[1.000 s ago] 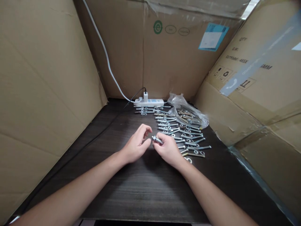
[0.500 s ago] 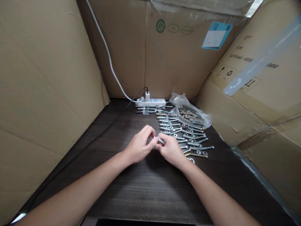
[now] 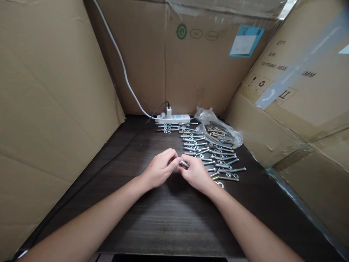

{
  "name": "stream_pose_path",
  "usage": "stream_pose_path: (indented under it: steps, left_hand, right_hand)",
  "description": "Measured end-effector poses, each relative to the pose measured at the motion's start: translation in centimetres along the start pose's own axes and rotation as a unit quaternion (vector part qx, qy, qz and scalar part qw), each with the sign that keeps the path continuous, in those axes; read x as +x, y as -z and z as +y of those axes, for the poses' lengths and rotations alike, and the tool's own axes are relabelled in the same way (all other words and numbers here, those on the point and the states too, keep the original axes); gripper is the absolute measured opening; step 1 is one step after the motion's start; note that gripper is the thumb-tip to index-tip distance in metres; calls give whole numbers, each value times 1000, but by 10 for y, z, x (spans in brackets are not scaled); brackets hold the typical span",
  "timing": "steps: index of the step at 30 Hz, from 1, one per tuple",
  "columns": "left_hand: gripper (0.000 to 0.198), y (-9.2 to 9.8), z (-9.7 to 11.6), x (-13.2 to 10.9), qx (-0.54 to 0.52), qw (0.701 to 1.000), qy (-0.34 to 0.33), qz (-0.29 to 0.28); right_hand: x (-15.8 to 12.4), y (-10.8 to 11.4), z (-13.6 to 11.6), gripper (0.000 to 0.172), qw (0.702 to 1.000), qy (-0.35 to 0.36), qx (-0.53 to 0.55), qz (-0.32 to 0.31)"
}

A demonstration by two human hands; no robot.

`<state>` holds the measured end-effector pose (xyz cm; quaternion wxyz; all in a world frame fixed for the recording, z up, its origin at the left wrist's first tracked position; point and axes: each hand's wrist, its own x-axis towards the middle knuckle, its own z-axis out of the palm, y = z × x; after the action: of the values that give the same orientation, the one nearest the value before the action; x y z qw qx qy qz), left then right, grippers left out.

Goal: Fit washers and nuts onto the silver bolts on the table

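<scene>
My right hand (image 3: 195, 172) grips a silver bolt (image 3: 184, 163) over the dark wooden table (image 3: 169, 218). My left hand (image 3: 160, 168) meets it from the left, its fingertips pinched on the bolt's free end; whatever small part sits there is hidden by the fingers. Both hands hover just left of rows of bolts and washers (image 3: 215, 160) laid out on the table.
A clear plastic bag of bolts (image 3: 218, 131) lies at the back right. A white power strip (image 3: 173, 118) with a plugged charger and white cable sits against the rear cardboard. Cardboard walls (image 3: 54, 94) enclose the table on three sides.
My left hand has closed in from a small gap onto the end of the bolt that my right hand holds. The fingers of both hands now touch.
</scene>
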<state>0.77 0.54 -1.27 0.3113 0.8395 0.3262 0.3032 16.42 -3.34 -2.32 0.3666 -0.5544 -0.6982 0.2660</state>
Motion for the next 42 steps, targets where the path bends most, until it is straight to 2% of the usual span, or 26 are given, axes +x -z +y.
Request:
stream_pose_path:
  steps: [3,10,19,22,26,29,31,34,37,39,42]
  left_hand:
    - [31,0,1,0,-4,999,-14,-47]
    - [19,9,13,-3,21,995,-48,-89]
    - [14,11,14,-5,25,994,-29,-105]
    - [14,11,10,-4,20,996,-18,-90]
    - [15,11,2,-1,22,999,-7,-45]
    - [19,11,-3,1,28,999,20,-5]
    - [22,12,-5,1,32,999,37,18]
    - [20,14,-6,0,33,998,34,30]
    - [15,16,-4,-1,33,999,5,27]
    - [15,17,-4,-1,29,999,-21,24]
    - [16,20,-5,-2,27,998,-45,30]
  right_hand:
    - [0,1,0,26,1000,-3,6,-6]
    - [0,7,-1,15,999,-6,19,-50]
    - [-1,10,-1,17,998,-15,-44,-46]
    - [0,14,-4,15,996,2,-81,-29]
    - [3,19,-12,15,996,20,-82,-43]
    - [11,32,-10,15,991,40,-125,-36]
    - [21,49,3,16,983,43,-176,-12]
    - [45,87,39,20,965,20,-261,35]
    - [71,122,80,23,917,-60,-387,73]
    - [83,136,100,24,906,-79,-409,78]
    - [91,142,116,24,897,-94,-427,73]
